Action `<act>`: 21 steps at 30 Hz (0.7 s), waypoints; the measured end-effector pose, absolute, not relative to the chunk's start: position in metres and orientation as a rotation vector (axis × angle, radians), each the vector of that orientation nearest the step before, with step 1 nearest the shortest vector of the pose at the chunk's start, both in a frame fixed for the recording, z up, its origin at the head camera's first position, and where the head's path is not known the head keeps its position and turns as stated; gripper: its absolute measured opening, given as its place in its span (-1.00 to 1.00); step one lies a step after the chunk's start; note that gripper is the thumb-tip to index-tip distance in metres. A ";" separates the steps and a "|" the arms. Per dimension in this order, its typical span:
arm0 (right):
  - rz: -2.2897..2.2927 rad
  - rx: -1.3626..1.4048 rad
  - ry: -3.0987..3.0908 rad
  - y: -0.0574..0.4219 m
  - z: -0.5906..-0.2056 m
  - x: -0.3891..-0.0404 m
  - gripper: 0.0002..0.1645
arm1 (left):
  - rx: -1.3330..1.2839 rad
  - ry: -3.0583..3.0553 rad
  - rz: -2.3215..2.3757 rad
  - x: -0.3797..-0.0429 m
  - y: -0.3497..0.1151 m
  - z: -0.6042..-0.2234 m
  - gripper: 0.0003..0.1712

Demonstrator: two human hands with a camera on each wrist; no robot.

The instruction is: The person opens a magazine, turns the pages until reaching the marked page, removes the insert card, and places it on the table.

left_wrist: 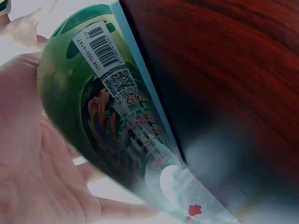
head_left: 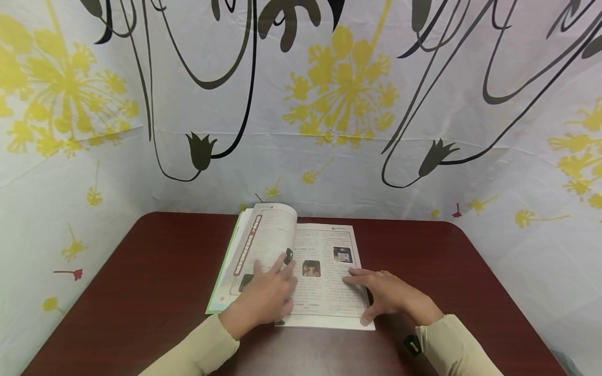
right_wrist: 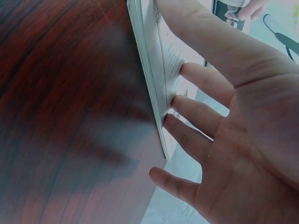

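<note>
A printed magazine (head_left: 324, 295) lies open on the table, its left page (head_left: 275, 230) bowed up at the top. My left hand (head_left: 270, 292) rests on that page beside the spine, fingers spread toward the far edge. In the left wrist view, a curved glossy green cover (left_wrist: 65, 74) with a barcode label (left_wrist: 103, 49) stands in front of the palm. At the magazine's right side, my right hand (head_left: 395, 295) touches the page with extended fingertips, thumb at the lower right corner. The right wrist view shows its fingers (right_wrist: 198, 116) spread along the page edge.
The dark red wooden table (head_left: 160, 271) has rounded far corners. Behind it and along both sides hangs a white cloth (head_left: 348, 177) printed with yellow flowers and dark curling stems.
</note>
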State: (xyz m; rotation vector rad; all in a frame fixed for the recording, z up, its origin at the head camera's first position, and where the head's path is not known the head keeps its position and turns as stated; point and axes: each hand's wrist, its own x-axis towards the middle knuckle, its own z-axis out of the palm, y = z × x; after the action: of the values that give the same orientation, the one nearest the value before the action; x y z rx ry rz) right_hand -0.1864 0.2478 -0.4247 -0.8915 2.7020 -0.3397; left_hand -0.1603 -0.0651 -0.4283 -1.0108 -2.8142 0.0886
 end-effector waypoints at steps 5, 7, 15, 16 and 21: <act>-0.333 -0.890 2.699 0.248 -0.425 -0.187 0.17 | -0.953 -2.862 0.025 -0.161 -0.067 -0.431 -0.53; -0.328 -0.890 2.696 0.248 -0.425 -0.187 0.17 | -0.926 -2.883 -0.003 -0.161 -0.068 -0.431 -0.51; -0.331 -0.876 2.694 0.247 -0.424 -0.188 0.17 | -0.869 -2.939 -0.032 -0.163 -0.070 -0.434 -0.46; -0.333 -0.871 2.694 0.247 -0.424 -0.188 0.16 | -0.868 -2.941 -0.035 -0.163 -0.070 -0.434 -0.46; -0.328 -0.881 2.695 0.246 -0.424 -0.188 0.15 | -0.867 -2.960 -0.082 -0.165 -0.073 -0.435 -0.45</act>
State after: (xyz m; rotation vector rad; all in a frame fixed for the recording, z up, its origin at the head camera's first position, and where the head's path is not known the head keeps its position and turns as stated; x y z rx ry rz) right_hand -0.1878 0.2456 -0.4240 -0.8811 2.6950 -0.3276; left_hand -0.1646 -0.0727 -0.4347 -0.8674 -2.9600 -0.0821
